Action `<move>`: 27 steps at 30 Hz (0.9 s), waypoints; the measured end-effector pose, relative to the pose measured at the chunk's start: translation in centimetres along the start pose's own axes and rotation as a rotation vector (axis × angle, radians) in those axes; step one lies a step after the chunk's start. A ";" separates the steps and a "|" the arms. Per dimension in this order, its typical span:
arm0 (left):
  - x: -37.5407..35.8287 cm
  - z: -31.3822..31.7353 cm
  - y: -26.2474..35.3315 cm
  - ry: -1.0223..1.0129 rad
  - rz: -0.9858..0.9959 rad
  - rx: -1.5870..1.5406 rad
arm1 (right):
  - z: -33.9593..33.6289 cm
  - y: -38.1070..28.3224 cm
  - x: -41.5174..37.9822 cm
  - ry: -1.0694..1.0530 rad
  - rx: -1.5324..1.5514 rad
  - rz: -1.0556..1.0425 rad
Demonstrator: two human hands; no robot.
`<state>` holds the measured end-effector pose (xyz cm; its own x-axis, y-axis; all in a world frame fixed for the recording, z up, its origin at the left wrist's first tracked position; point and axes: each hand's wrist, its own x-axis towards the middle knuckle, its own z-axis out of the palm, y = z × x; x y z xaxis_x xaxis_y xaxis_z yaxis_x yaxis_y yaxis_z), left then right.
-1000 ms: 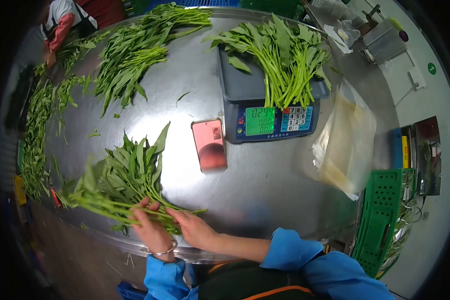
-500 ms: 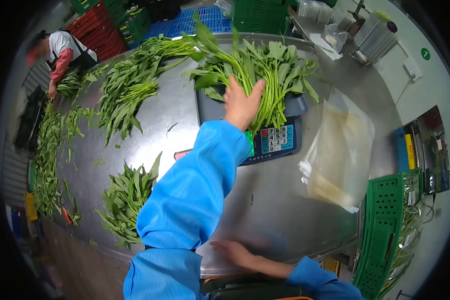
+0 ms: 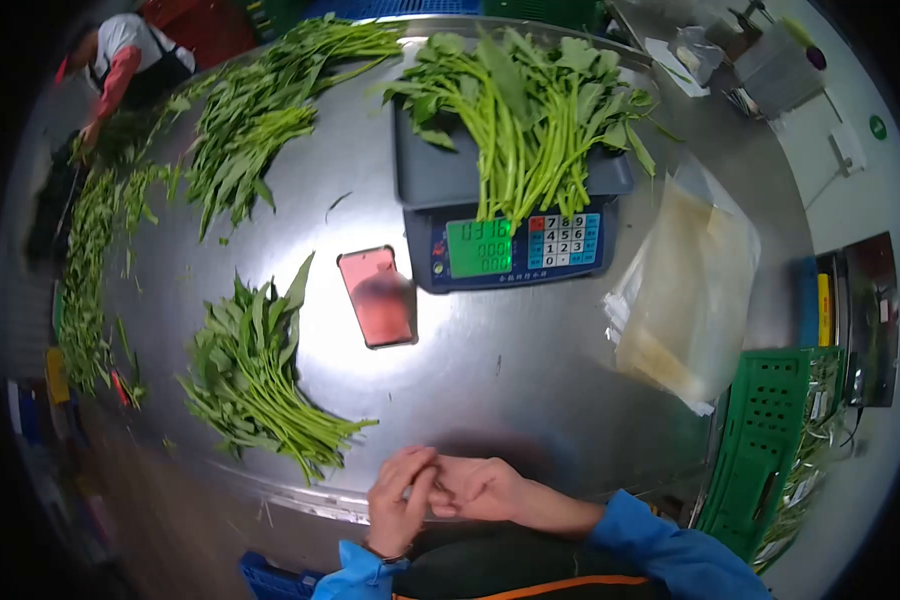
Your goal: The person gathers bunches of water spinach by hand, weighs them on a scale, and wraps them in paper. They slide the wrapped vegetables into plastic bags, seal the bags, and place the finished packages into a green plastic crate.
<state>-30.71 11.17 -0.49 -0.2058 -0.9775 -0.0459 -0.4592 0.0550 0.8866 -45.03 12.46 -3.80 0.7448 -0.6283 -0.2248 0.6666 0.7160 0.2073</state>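
Note:
At the near table edge my left hand (image 3: 400, 500) and my right hand (image 3: 485, 487) meet in front of my body. The left fingers are curled against the right fingers, and anything between them is too small or hidden to make out. Left of them lies a bunch of leafy green stems (image 3: 255, 375), its cut ends toward my hands. Farther off, another leafy bunch (image 3: 535, 130) rests across the grey pan of a digital scale (image 3: 515, 255), stems over the edge of its green-lit display. Between bunch and scale lies a phone (image 3: 380, 300) with a reddish face.
Clear plastic bags (image 3: 685, 290) lie right of the scale, with a green crate (image 3: 760, 440) beside the table's right edge. Long greens (image 3: 250, 140) are heaped at the back left; more greens (image 3: 85, 285) line the left edge. A co-worker (image 3: 135, 65) stands at the far left.
My left hand has let go of the bunch on the scale and come back to meet my right hand. The phone and the near bunch's stems are now uncovered.

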 end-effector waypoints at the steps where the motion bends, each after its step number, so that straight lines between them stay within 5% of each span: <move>1: -0.1 -0.6 -0.1 -0.005 0.056 0.053 | 0.5 0.2 0.1 0.029 -0.011 0.027; 7: 1.3 -3.7 0.0 -0.141 0.409 0.211 | 3.2 0.0 0.9 0.084 -0.259 0.101; 13: 0.7 -5.0 -0.7 -0.336 0.508 0.285 | 3.3 -0.7 0.0 0.146 -0.345 0.145; 16: 0.9 -6.8 -2.1 -0.358 0.478 0.250 | 3.0 -2.0 -1.2 0.248 -0.797 0.196; 17: 0.9 -8.2 -2.7 -0.372 0.429 0.268 | 0.8 -3.7 -2.1 0.431 -1.197 0.000; 18: 1.8 -11.1 -1.6 -0.125 0.194 0.488 | -1.8 -5.9 -3.3 0.615 -1.588 -0.208; 19: 3.7 -14.0 -2.9 0.298 0.108 -0.355 | -2.3 -7.6 -4.4 1.130 -1.932 -0.805; 20: 6.4 -17.4 -2.6 0.661 0.100 0.485 | -0.8 -10.7 -6.5 1.403 -1.629 -0.874; 21: 7.7 -21.4 -3.9 0.843 0.163 0.766 | -1.8 -13.6 -8.8 1.638 -1.570 -1.046; 22: 8.1 -23.7 -3.9 0.928 0.113 0.815 | -3.5 -17.0 -10.7 1.994 -1.674 -1.058; 24: 8.3 -25.0 -3.7 1.010 0.050 0.894 | -3.3 -18.5 -11.1 2.358 -1.764 -0.783; 27: 8.1 -21.1 -3.8 0.790 0.126 0.689 | -9.3 -22.2 -15.1 2.000 -1.984 -0.821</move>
<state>-12.39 -1.21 5.46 0.2215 -0.7976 0.5611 -0.9164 0.0265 0.3995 -71.30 8.88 -13.83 -0.6940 -0.7189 0.0388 -0.6920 0.6511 -0.3118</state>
